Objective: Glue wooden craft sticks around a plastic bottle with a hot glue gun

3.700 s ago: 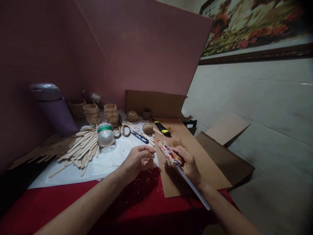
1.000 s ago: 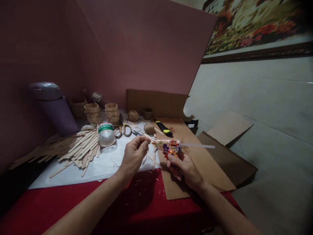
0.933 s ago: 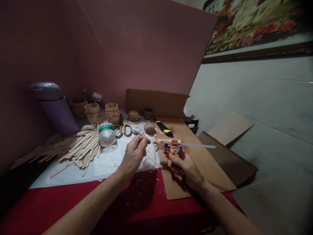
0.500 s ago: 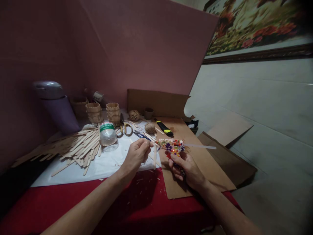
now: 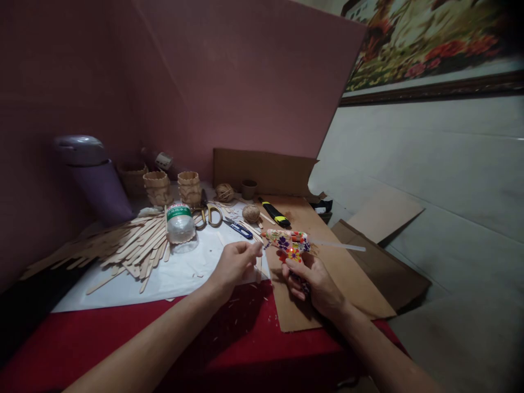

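Observation:
My right hand (image 5: 313,281) is wrapped round the handle of a flower-patterned hot glue gun (image 5: 286,242). A small light glows on its side, and a clear glue stick (image 5: 344,246) sticks out of its back end. The nozzle points left. My left hand (image 5: 239,261) is closed in a pinch, its fingertips close to the nozzle; whatever it holds, if anything, is too small or hidden. Beyond that hand lie blue thread snips (image 5: 239,228), a ball of twine (image 5: 251,213) and a yellow-and-black utility knife (image 5: 275,213).
Wooden craft sticks (image 5: 141,248) are heaped on the white sheet (image 5: 123,295) at left, beside a plastic bottle (image 5: 180,224). Scissors (image 5: 213,216), scalloped wooden cups (image 5: 189,188), a purple flask (image 5: 98,183) and a small grey pot (image 5: 249,189) stand or lie further back. Cardboard (image 5: 295,322) is under my right hand.
My left hand has shifted right and slightly down, nearer the glue gun's nozzle, uncovering more of the thread snips. The right hand and glue gun have hardly moved.

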`<state>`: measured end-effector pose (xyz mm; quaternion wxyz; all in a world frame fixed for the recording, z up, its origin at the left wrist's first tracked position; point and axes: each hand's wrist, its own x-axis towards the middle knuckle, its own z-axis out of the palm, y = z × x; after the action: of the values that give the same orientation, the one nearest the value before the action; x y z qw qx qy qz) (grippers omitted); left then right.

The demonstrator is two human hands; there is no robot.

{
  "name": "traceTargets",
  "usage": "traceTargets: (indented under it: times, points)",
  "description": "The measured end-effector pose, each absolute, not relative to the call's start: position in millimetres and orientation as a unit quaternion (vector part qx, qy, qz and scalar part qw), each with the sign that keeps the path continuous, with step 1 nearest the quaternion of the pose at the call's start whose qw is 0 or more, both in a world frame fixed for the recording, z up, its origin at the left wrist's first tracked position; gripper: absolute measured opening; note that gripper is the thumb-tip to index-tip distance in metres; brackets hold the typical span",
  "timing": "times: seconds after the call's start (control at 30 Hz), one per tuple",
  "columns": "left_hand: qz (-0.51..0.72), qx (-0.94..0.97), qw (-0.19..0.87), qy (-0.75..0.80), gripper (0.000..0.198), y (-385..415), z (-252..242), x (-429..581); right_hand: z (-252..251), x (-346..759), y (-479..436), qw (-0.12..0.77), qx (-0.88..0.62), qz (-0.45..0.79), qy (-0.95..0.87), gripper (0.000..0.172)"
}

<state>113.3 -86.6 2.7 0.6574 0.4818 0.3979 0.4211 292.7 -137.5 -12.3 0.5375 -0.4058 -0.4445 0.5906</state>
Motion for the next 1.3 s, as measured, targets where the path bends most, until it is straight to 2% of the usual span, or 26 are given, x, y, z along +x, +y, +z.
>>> traceTargets:
  times: [0.2, 0.37, 0.47, 0.7, 0.83, 1.03, 1.17, 1.3]
  points:
    - [0.399, 0.465, 0.713, 0.340, 0.048, -87, -3, 123, -13, 292, -138, 0.534, -0.393, 0.583, -0.471, 0.030]
    - [0.411, 0.447, 0.707, 0.362, 0.030, -88, -2, 125, -12, 292, -139, 0.530, -0.397, 0.586, -0.468, 0.030]
    - [0.428, 0.466, 0.665, 0.396, 0.026, -90, -2, 125, -13, 294, -138, 0.520, -0.398, 0.599, -0.461, 0.033]
    - [0.510, 0.579, 0.491, 0.406, 0.030, -92, -6, 130, -17, 295, -136, 0.497, -0.400, 0.589, -0.496, 0.038]
    - [0.514, 0.596, 0.446, 0.427, 0.022, -90, -10, 131, -17, 291, -137, 0.493, -0.391, 0.601, -0.494, 0.033]
    - [0.489, 0.639, 0.348, 0.481, 0.015, -83, -10, 122, -11, 293, -138, 0.524, -0.399, 0.602, -0.452, 0.038]
    - [0.487, 0.588, 0.441, 0.471, 0.020, -80, -8, 120, -5, 297, -140, 0.556, -0.370, 0.640, -0.380, 0.032]
    - [0.453, 0.569, 0.545, 0.417, 0.041, -84, -8, 126, -5, 301, -139, 0.516, -0.353, 0.686, -0.373, 0.040]
